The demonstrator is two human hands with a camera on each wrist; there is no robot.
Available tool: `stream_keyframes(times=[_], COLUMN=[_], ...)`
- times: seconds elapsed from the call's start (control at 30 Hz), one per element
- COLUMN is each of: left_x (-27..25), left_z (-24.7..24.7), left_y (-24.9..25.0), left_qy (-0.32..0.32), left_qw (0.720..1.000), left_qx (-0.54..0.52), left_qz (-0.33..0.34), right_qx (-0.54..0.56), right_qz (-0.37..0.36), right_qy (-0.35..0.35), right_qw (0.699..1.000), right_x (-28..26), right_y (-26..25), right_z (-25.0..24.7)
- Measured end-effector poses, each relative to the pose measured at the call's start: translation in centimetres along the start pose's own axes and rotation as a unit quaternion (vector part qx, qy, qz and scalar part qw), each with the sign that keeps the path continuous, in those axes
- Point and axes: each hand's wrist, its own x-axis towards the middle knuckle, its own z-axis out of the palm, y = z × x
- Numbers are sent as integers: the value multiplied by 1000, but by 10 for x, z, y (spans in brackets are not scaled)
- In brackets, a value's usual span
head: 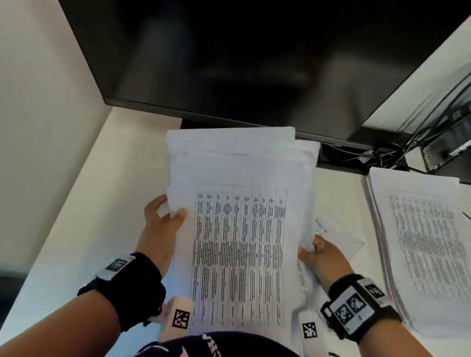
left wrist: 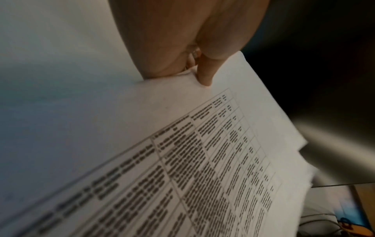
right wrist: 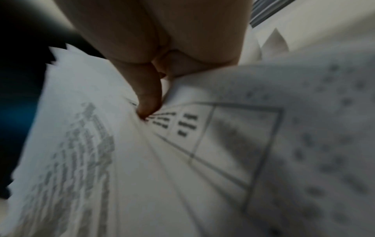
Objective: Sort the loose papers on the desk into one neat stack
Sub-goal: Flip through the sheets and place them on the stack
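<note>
Because its sheets were misaligned, the bundle of papers was pinched at opposite edges by the left hand and right hand, above the bench, left of the stack, for squaring.

I am looking at an office workstation: a white desk set against a pale partition wall, a large dark monitor, tangled cables behind it, and a stack of printed tables on the right
</note>
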Motion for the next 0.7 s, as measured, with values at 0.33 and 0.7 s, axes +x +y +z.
stream_keyframes(times=[0.33,0.7], left_x=[-8,-21], left_z=[6,13], left_y=[17,103], left_qy=[-37,-119], left_qw=[992,949], left_qx=[93,156], left_qz=[72,248], right_qx=[18,128], right_qz=[-66,-269], right_qy=[48,143], right_qw=[997,944], right_x=[-12,-48], right_y=[-16,-82], right_z=[12,-3])
